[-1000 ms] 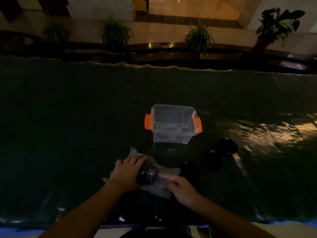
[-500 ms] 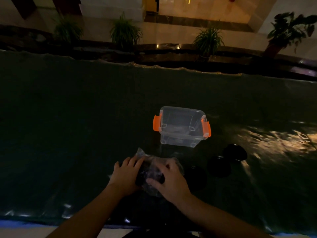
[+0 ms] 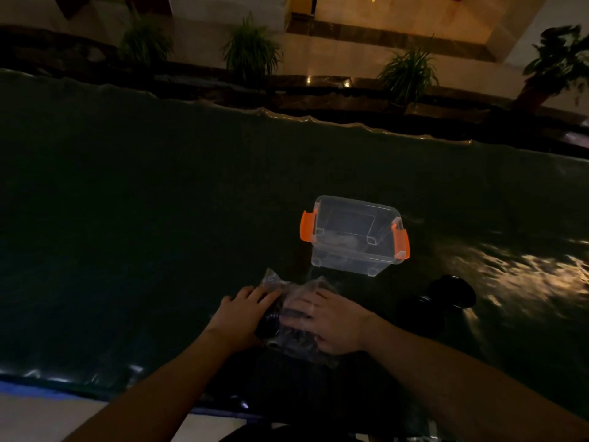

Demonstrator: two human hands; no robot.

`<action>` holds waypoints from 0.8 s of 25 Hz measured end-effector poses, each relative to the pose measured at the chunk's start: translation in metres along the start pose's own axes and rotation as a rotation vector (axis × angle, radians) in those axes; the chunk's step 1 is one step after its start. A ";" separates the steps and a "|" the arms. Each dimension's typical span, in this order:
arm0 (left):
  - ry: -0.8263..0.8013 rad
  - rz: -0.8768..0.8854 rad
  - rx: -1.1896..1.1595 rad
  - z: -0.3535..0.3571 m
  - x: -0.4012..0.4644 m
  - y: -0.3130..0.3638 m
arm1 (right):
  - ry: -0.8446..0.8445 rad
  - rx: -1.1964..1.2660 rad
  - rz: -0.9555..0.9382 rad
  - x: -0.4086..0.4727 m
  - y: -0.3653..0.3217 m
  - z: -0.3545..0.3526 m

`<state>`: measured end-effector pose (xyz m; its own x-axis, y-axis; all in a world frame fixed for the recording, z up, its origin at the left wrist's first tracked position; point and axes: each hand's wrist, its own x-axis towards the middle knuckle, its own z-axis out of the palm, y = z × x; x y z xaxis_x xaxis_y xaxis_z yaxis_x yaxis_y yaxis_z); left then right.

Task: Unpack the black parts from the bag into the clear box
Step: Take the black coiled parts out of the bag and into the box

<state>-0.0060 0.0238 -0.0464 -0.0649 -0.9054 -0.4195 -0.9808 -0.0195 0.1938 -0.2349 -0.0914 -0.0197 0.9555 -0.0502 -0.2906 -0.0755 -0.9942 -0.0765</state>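
A crinkled clear plastic bag [image 3: 288, 285] lies on the dark table near me, with black parts [image 3: 271, 322] showing through it. My left hand [image 3: 242, 317] grips the bag's left side over a black part. My right hand [image 3: 331, 323] presses on the bag's right side, fingers spread over the plastic. Just beyond the bag stands the clear box [image 3: 353, 234] with orange latches, lid off. Two black round parts [image 3: 451, 293] lie loose on the table to the right of my right hand.
The table is covered with a dark green sheet [image 3: 159, 234] that has a wavy far edge. Potted plants [image 3: 251, 52] and a lit floor lie beyond it. Bright reflections gleam on the sheet at the right.
My right hand moved left from the table onto the bag and now presses on it. The left hand stayed on the bag. The view shifted slightly.
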 end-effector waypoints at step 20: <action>0.014 0.139 -0.121 -0.019 0.011 -0.020 | 0.019 -0.036 0.060 0.018 -0.015 0.014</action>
<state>0.0158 0.0065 -0.0382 -0.1946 -0.9086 -0.3694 -0.9332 0.0556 0.3550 -0.2210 -0.0757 -0.0370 0.9549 -0.1110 -0.2755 -0.1226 -0.9921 -0.0253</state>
